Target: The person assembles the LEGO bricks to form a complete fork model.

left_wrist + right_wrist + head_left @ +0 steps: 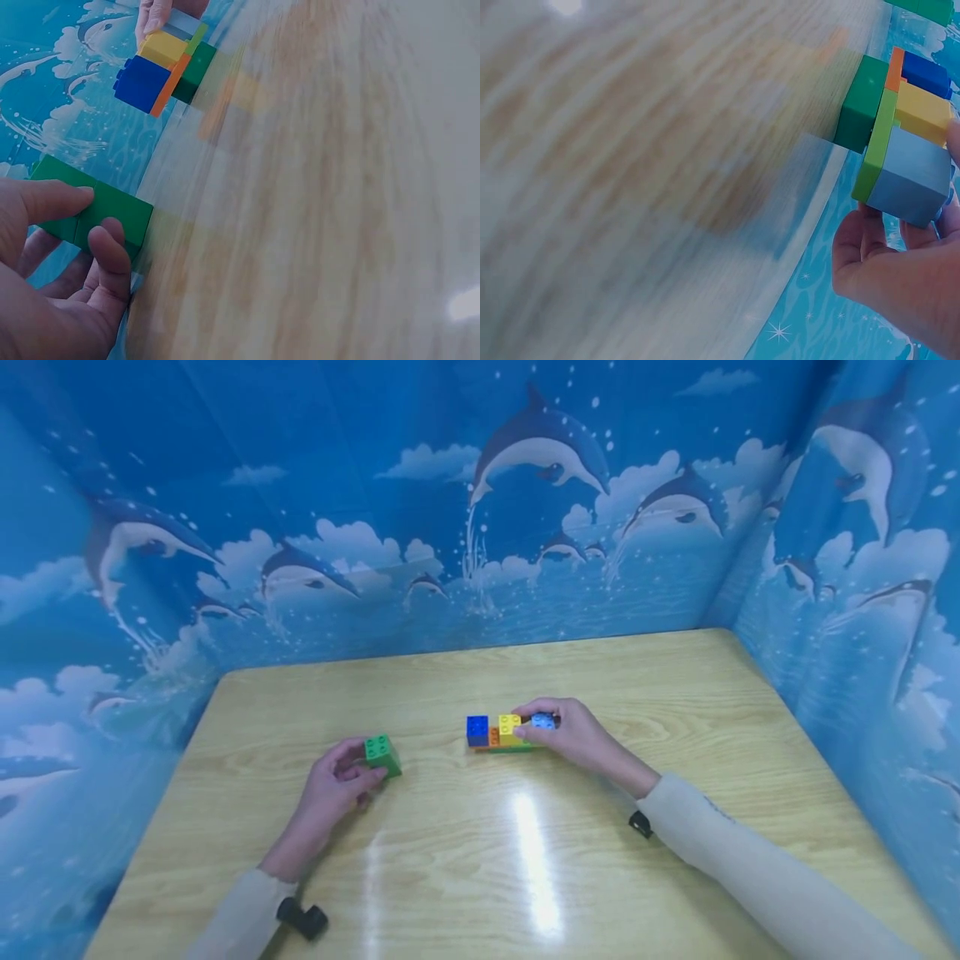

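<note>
My left hand [337, 781] pinches two stacked green toy bricks [112, 206] between thumb and fingers, at the left of the table. Right of it, my right hand [577, 739] grips a built row of toy bricks at its right end. Along the top of that row sit a dark blue brick [477, 731], a yellow brick [509, 727] and a light blue brick [913, 176]. They are fixed on an orange plate [169, 88] and a light green plate [877, 142]. Underneath is a green brick [862, 101]. Fingers partly cover the light blue brick in the head view.
The pale wooden table [450, 860] mirrors the light in bright streaks. A blue curtain [360, 460] printed with dolphins stands behind the table and along its sides. Each sleeve has a black strap piece [302, 917] near the wrist.
</note>
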A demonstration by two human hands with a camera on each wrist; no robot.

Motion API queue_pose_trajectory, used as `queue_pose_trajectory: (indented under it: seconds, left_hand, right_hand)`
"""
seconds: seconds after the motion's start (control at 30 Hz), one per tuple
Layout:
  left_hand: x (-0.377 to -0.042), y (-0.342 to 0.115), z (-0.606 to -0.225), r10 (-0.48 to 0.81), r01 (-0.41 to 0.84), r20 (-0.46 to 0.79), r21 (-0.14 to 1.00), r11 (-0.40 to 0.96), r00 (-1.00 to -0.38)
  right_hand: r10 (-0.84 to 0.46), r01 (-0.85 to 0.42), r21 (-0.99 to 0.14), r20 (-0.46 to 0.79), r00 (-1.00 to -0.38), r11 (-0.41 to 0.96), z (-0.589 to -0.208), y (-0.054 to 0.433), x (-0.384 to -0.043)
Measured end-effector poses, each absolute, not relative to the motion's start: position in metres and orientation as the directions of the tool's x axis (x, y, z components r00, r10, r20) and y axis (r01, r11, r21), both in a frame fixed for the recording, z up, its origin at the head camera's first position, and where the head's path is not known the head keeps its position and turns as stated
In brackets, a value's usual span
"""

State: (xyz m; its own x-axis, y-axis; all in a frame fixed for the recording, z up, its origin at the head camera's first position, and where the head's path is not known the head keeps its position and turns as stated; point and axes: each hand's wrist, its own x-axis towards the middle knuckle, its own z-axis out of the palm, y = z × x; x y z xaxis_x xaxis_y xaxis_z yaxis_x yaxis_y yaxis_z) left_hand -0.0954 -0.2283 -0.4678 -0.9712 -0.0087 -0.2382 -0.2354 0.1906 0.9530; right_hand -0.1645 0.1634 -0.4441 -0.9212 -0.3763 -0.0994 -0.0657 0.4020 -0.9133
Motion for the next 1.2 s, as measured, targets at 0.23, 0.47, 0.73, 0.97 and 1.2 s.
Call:
queue_pose_trajectory:
  seconds: [0.23, 0.47, 0.73, 0.97, 1.2]
  left_hand:
    - [-0.093, -0.221, -0.471, -0.051, -0.209, -0.203, 0.955, 0.21, -0.978]
    - [-0.09, -0.214, -0.472, -0.05, -0.158, -0.151, 0.965, 0.21, -0.987]
    - [-0.087, -0.203, -0.469, -0.017, -0.148, -0.148, 0.967, 0.209, -0.989]
    - [-0.085, -0.192, -0.475, 0.02, -0.161, -0.167, 0.971, 0.178, -0.986]
    - [-0.081, -0.176, -0.471, 0.041, -0.187, -0.197, 0.968, 0.168, -0.98]
  right_hand:
    - [-0.38, -0.075, -0.912, -0.092, -0.921, 0.402, -0.444, 0.163, -0.164]
    - [-0.371, -0.063, -0.914, -0.099, -0.923, 0.401, -0.444, 0.162, -0.165]
    - [-0.366, -0.056, -0.91, -0.108, -0.924, 0.411, -0.445, 0.162, -0.165]
    - [-0.365, -0.052, -0.913, -0.109, -0.925, 0.404, -0.446, 0.163, -0.165]
    - [-0.358, -0.043, -0.913, -0.115, -0.926, 0.406, -0.445, 0.163, -0.165]
